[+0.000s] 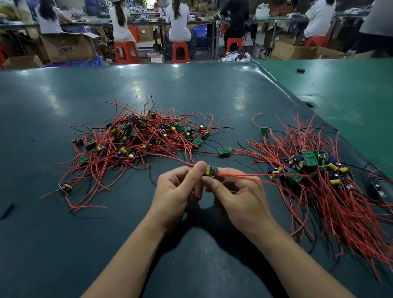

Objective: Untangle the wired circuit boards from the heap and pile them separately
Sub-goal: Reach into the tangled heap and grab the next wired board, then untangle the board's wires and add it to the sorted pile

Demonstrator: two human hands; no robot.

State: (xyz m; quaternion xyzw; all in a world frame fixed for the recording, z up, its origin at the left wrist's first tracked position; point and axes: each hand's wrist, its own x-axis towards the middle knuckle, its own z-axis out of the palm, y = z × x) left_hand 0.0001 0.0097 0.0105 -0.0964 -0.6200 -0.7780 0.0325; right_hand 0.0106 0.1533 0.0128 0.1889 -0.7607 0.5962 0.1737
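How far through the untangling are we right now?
Roughly midway, I would judge. Done: a sorted pile lies at right, wires combed one way. In hand: one board pinched between the left hand and right hand, wires trailing. Left: the tangled heap at left and a loose board between the piles.

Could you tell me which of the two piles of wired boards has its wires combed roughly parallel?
The right-hand pile: its red wires trail together toward the table's near edge, unlike the tangled heap.
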